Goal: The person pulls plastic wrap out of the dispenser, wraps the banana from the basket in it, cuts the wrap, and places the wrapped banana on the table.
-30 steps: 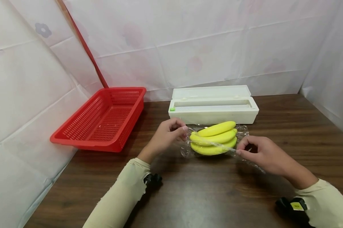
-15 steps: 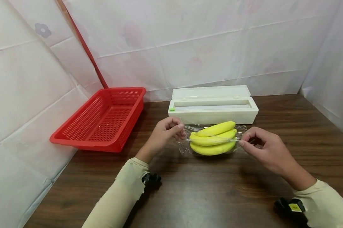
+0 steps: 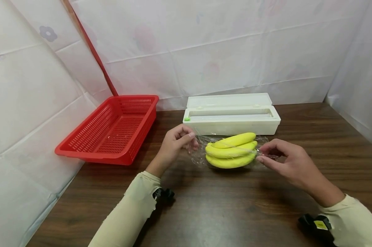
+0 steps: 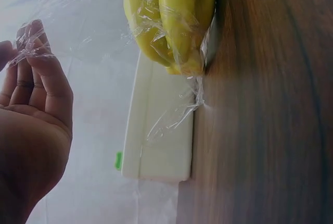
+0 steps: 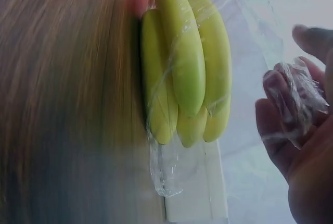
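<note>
- The brown wooden surface (image 3: 223, 212) carries everything; the bunch of bananas (image 3: 230, 150) lies near its middle and serves as the landmark here.
- The red basket (image 3: 111, 128) sits well to the left of the bananas, against the white wall covering.
- The white box (image 3: 231, 115) with its lid open lies just behind the bananas, long side facing them.
- The bananas rest on the surface, three yellow fruits stacked, with a sheet of clear wrap (image 3: 201, 154) over and around them; in the wrist views the wrap clings to the fruit and trails loose off both ends.
- The right hand (image 3: 286, 164) is just right of the bananas; its grip is narrow, thumb and fingers pinching a bunched end of the wrap.
- The left hand (image 3: 176, 144) is just left of the bananas; its grip is likewise narrow, fingertips (image 4: 34, 39) pinching the other end of the wrap, raised a little off the surface.
</note>
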Demonstrator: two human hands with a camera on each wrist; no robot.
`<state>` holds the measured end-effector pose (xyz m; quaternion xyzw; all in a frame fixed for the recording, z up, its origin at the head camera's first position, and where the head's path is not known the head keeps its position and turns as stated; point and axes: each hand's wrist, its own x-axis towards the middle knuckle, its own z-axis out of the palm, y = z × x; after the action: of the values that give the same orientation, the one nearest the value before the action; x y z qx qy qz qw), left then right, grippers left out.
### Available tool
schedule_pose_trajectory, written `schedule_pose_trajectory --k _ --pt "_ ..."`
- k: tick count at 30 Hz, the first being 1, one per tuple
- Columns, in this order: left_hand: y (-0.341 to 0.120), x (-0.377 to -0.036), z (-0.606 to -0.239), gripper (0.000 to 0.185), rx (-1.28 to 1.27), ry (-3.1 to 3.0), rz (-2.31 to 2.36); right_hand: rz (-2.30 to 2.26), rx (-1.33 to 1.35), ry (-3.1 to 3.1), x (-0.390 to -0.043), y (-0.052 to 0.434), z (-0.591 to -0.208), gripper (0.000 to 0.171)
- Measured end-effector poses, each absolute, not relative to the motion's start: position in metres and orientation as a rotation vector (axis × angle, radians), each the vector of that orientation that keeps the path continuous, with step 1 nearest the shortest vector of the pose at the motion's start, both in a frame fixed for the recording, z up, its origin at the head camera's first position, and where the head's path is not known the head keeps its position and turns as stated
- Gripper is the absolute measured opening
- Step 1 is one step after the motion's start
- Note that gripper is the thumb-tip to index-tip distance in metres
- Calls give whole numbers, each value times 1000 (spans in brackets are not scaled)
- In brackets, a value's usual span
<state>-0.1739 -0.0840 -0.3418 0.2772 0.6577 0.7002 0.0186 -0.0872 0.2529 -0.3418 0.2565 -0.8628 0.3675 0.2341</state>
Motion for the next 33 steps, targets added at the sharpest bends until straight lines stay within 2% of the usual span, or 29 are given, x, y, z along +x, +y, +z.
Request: schedule_pose_trajectory --k 6,13,24,33 --pt "-86 -174 -343 8 843 2033 2194 946 781 -2406 -90 257 -344 25" --pt "-88 -178 -349 8 799 2015 2201 1125 609 -2490 -88 263 -343 13" --pt "-82 -178 -347 12 843 2059 2237 1420 504 -2429 -84 271 -333 13" --pt "-77 -186 -344 13 775 2185 2281 1388 471 -2328 -97 264 -339 15"
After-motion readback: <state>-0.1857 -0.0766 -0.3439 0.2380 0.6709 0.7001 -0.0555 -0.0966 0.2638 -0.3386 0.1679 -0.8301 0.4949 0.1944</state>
